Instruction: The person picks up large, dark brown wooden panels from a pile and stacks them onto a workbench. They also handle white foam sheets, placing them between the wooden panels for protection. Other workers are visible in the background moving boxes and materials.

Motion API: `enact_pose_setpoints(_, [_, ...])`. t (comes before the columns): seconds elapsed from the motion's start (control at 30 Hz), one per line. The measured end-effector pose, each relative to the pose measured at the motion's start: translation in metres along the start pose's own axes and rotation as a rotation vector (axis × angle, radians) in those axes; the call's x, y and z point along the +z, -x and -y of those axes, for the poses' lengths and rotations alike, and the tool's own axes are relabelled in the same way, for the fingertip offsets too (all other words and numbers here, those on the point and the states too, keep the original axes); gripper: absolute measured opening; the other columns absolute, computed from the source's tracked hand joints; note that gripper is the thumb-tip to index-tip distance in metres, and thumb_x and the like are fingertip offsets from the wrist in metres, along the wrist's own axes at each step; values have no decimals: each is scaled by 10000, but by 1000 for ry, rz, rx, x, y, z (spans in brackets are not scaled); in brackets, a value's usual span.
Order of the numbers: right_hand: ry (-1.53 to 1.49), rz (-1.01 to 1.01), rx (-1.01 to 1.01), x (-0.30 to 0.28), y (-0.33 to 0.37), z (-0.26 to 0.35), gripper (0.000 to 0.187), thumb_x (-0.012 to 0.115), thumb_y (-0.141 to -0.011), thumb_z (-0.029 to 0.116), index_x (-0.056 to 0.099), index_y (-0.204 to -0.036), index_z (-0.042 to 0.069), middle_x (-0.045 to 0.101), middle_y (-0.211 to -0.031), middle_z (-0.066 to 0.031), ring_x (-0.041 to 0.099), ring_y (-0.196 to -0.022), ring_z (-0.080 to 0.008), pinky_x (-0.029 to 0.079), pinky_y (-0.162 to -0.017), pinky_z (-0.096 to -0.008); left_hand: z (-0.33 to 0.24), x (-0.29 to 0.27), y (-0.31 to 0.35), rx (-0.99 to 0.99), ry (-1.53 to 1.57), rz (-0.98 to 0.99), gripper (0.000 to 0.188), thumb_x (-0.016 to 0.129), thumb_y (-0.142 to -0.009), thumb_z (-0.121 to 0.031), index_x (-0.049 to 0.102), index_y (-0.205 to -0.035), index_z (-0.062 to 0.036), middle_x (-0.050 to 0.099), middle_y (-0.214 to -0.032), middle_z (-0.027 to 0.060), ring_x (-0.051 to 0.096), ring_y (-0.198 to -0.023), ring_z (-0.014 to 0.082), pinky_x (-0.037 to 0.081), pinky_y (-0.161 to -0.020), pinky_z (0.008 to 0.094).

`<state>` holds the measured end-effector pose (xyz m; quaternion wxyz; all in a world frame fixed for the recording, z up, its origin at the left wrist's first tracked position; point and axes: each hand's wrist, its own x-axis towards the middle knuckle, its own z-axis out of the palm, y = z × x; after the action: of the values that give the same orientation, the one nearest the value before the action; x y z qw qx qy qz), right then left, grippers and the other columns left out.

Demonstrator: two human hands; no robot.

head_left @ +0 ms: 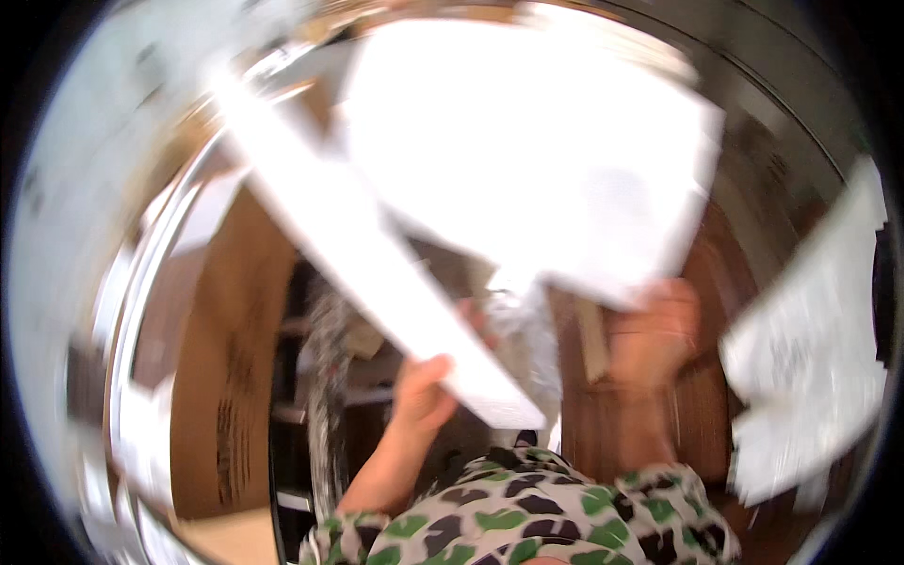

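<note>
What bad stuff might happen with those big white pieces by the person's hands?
The left hand holds the long white strip near its lower end, so the far end might wobble or tip. The strip and the large white panel look close together, so they might bump. The right hand is at the panel's lower corner, so the panel might slip; blur hides how firm any grip is.

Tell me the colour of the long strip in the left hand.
The strip is white, washed out by glare; best in the head view.
</note>
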<state>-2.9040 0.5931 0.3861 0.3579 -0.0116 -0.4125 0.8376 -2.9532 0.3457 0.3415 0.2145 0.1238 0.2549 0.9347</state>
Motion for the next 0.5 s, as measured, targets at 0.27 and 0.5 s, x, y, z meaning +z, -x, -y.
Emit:
enact_pose_setpoints(0.27, [296,190,439,-55,145,-60,117,639,-786,43,527,-821,51,594,-883,-32,556,-827,-110,454,-754,-248,13,4,-4,-40,-485,-355,612,634,-800,-313,392,-1279,-19,473,-1220,144,492,-1051,282,439,-851,423])
enact_pose_setpoints(0.5, [1136,-868,151,-286,270,78,136,640,-742,190,643,-810,71,636,-749,-70,608,-735,-150,490,-667,-304,40,-11,-17,127,-1018,-83,631,626,-776,-203,346,-1332,-103,404,-1296,162,448,-1102,298,421,-873,473])
